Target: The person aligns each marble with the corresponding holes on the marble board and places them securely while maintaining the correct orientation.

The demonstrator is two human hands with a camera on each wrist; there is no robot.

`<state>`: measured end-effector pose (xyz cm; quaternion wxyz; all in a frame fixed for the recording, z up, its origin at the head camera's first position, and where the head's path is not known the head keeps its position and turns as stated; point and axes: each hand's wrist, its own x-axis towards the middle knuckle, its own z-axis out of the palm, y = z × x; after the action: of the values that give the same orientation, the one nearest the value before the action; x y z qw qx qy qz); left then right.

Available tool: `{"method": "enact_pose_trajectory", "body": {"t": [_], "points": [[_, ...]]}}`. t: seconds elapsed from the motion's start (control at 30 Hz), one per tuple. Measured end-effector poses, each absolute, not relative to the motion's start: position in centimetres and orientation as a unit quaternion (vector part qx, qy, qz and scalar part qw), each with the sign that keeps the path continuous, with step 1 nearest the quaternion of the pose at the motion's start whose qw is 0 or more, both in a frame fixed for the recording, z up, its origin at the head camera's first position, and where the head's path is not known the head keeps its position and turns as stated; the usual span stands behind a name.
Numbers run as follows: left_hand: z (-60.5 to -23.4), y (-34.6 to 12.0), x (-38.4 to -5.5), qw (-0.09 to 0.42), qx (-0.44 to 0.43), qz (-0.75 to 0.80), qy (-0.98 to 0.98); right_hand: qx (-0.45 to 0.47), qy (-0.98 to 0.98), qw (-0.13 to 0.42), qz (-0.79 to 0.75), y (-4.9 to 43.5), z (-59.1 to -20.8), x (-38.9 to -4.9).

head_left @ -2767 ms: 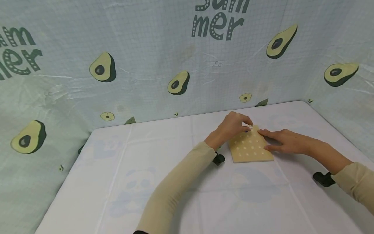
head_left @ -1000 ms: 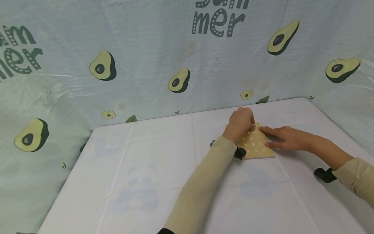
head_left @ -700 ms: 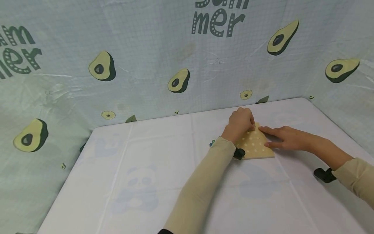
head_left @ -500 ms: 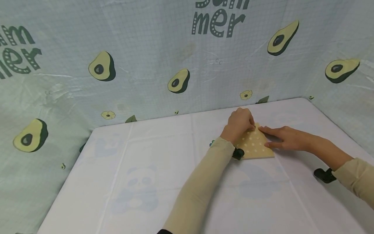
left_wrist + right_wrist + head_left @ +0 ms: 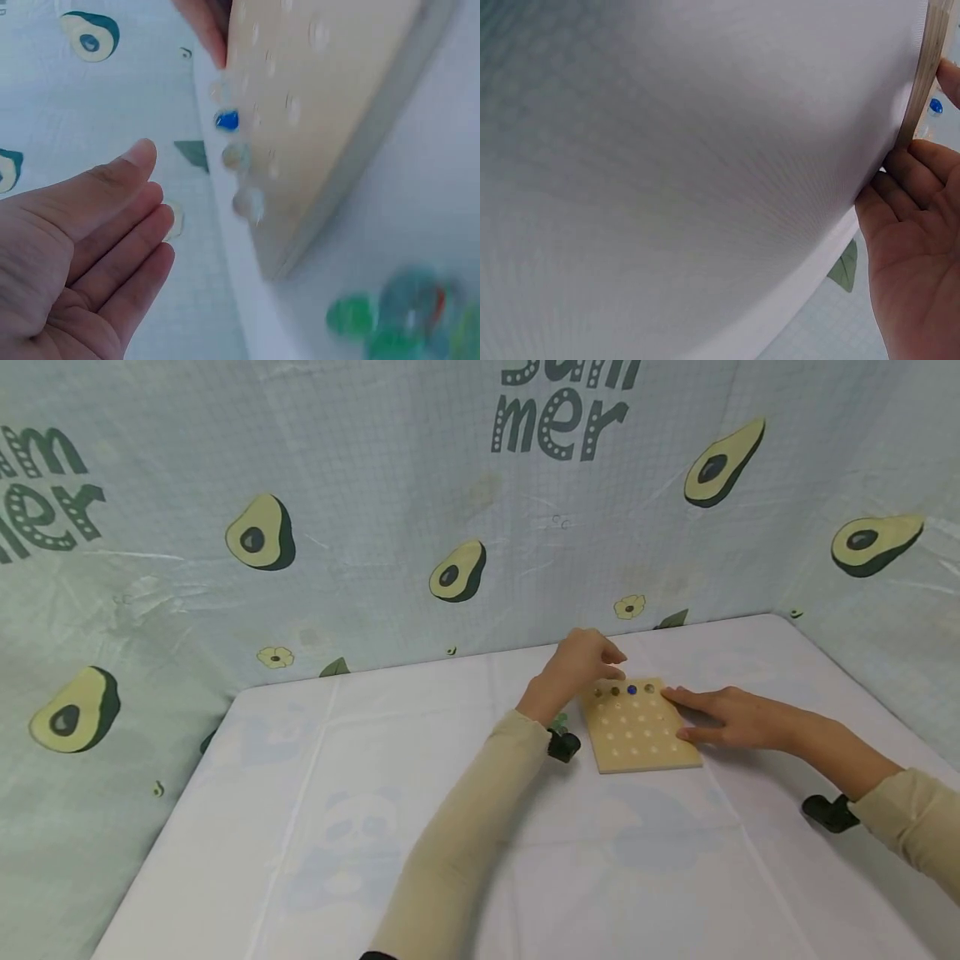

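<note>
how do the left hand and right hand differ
Contact: the left hand holds nothing and is apart from the board, while the right hand touches the board's right edge.
Place: the left hand is by the board's far left corner; the right hand is along its right side.
Shared: both are bare and come out of beige sleeves.

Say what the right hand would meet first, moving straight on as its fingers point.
Probably the flat, pale-yellow wooden board, whose edge the right hand touches; next in line, perhaps, the small, round, clear glass marble just beyond.
</note>
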<state>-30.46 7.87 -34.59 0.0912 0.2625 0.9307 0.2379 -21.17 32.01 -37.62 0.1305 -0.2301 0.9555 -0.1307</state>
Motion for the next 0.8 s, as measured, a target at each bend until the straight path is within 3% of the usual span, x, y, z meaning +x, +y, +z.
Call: {"method": "enact_pose_trajectory", "body": {"t": [0.23, 0.8], "points": [[-33.3, 3.0, -30.2, 0.057, 0.312, 0.244, 0.916, -0.225, 0.957, 0.125, -0.13, 32.0, -37.8, -21.2], [-33.6, -5.9, -26.3, 0.081, 0.34, 0.251, 0.903, -0.246, 0.955, 0.118, -0.119, 32.1, -37.8, -21.3]]}}
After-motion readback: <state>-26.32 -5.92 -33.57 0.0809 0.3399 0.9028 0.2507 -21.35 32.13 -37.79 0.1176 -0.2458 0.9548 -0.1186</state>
